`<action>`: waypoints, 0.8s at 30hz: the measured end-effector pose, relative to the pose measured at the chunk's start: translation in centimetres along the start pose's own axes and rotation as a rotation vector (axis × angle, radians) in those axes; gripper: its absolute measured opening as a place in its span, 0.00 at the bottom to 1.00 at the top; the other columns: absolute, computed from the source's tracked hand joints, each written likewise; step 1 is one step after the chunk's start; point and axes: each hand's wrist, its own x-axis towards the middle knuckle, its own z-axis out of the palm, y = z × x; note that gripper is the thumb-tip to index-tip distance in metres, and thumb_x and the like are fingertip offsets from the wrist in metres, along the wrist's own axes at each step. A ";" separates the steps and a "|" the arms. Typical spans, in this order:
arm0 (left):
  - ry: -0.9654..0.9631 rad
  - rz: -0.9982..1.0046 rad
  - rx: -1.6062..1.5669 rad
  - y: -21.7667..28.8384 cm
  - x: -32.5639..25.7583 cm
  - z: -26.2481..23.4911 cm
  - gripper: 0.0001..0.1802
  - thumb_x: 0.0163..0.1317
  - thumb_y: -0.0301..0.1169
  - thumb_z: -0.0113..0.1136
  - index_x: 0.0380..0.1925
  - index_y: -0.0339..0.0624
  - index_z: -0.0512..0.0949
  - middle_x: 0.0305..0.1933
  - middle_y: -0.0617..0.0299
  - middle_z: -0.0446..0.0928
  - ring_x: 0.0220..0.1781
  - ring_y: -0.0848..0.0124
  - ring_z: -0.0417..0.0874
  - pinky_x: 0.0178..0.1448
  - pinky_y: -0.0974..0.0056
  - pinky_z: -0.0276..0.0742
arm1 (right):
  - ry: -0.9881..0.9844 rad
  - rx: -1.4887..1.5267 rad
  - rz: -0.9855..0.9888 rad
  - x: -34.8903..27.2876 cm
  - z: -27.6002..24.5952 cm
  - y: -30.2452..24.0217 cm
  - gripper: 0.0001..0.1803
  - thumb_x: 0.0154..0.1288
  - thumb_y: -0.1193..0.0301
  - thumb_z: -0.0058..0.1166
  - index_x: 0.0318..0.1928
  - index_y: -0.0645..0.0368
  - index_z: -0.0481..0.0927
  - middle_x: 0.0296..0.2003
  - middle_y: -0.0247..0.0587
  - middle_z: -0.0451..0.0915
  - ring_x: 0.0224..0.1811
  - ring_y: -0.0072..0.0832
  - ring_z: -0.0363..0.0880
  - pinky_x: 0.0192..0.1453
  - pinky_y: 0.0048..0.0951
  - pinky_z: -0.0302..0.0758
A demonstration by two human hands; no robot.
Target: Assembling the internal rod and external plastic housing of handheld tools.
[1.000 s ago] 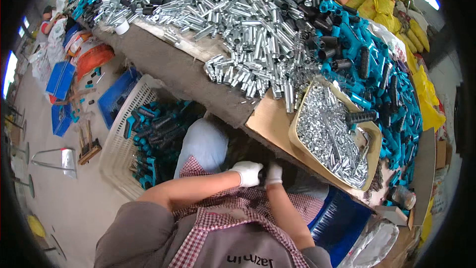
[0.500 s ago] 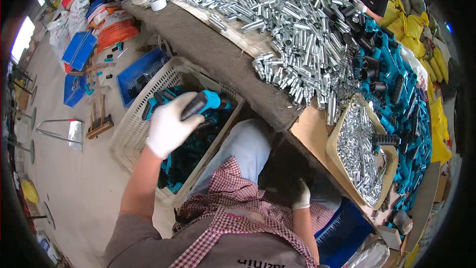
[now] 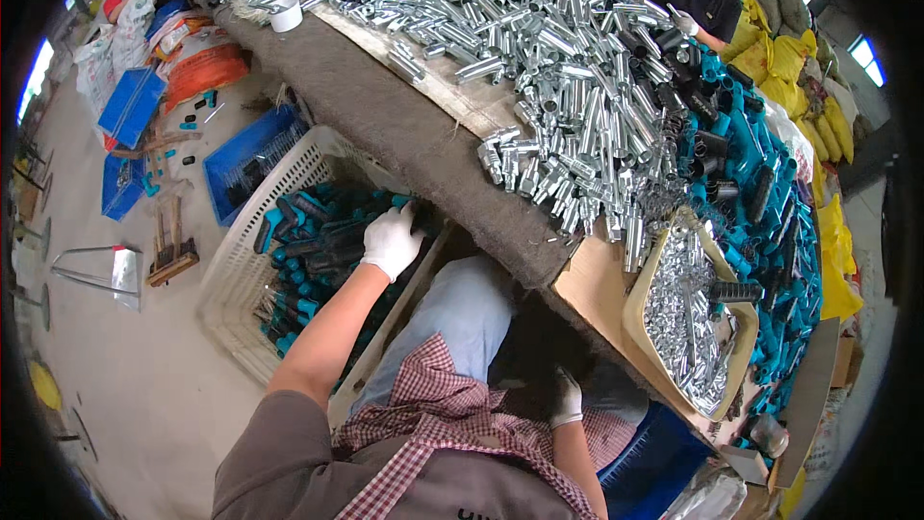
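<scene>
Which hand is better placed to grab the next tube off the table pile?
Right, probably. The right hand rests in the lap just under the table edge, nearer the silver tubes. The left hand reaches down into the white basket of teal-handled tools.

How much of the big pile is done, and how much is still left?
Done: the white basket by the person's knee already holds many teal-and-black handles. In hand: the gloved left hand rests on that pile; the right hand waits in the lap. Left: a big heap of silver tubes covers the table.
</scene>
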 end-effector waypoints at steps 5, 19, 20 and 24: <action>-0.367 -0.215 -0.019 0.1 3.1 1.5 0.20 0.61 0.37 0.54 0.52 0.44 0.79 0.44 0.46 0.83 0.46 0.48 0.86 0.48 0.50 0.82 | -0.178 0.001 -0.079 -0.5 1.6 -1.1 0.18 0.71 0.68 0.55 0.56 0.66 0.80 0.50 0.40 0.83 0.50 0.27 0.81 0.57 0.29 0.78; -0.426 0.090 0.314 -1.7 -2.0 3.6 0.22 0.54 0.29 0.60 0.51 0.44 0.81 0.48 0.50 0.78 0.54 0.52 0.78 0.54 0.53 0.77 | -0.250 -0.533 -0.297 -0.7 1.6 -1.8 0.11 0.62 0.70 0.59 0.45 0.58 0.83 0.41 0.47 0.85 0.45 0.41 0.84 0.50 0.37 0.82; -0.466 0.102 0.397 -1.9 -1.9 3.3 0.21 0.54 0.29 0.59 0.50 0.44 0.81 0.49 0.50 0.78 0.54 0.53 0.78 0.54 0.54 0.77 | -0.174 -0.064 0.096 -0.5 2.4 -1.9 0.11 0.58 0.68 0.62 0.42 0.55 0.83 0.39 0.46 0.84 0.46 0.45 0.83 0.53 0.41 0.81; -0.468 0.124 0.441 -2.5 -1.9 2.9 0.21 0.50 0.30 0.64 0.48 0.46 0.80 0.51 0.54 0.78 0.54 0.58 0.79 0.52 0.57 0.77 | -0.296 -0.703 -0.427 -0.9 2.7 -2.9 0.12 0.68 0.67 0.59 0.46 0.60 0.83 0.42 0.43 0.85 0.41 0.32 0.85 0.44 0.32 0.83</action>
